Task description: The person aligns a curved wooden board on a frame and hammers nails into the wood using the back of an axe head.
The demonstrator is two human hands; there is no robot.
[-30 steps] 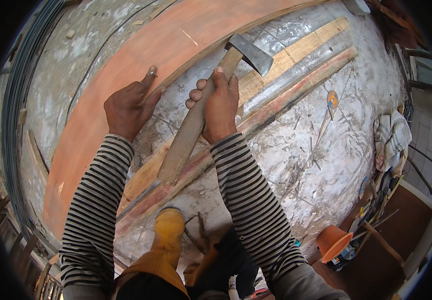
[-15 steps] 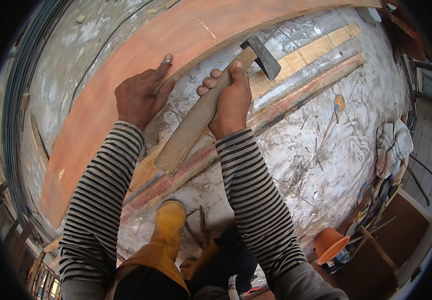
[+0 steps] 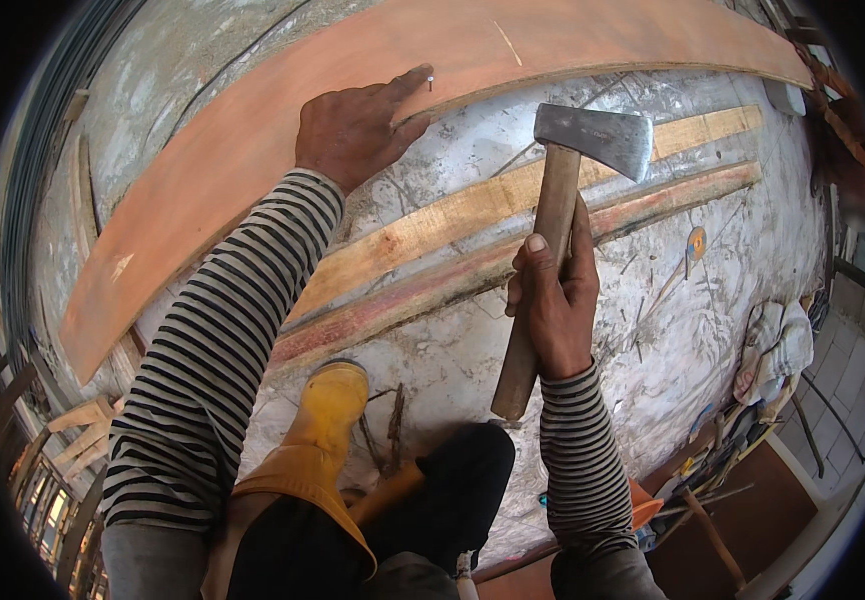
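Note:
A long, curved reddish-brown board (image 3: 253,140) lies across the far side. My left hand (image 3: 348,135) rests on its near edge, index finger and thumb stretched apart, holding nothing. Just beside the index fingertip a small nail (image 3: 431,84) stands in the board. My right hand (image 3: 560,300) is wrapped round the wooden handle of a hatchet (image 3: 560,190), with its steel head up and the blade edge toward the right. The hatchet is held apart from the board, over the lengths of timber.
A pale timber strip (image 3: 433,218) and a reddish, worn beam (image 3: 383,312) lie on the concrete. Right of them are an orange disc (image 3: 696,243) and a cloth (image 3: 778,345). Dark rods (image 3: 21,200) run along the left. My yellow boot (image 3: 328,410) is below the beam.
My right hand has moved right, away from my left hand, and the hatchet has turned more upright. My view has shifted left. The nail now shows clear of my left fingertip.

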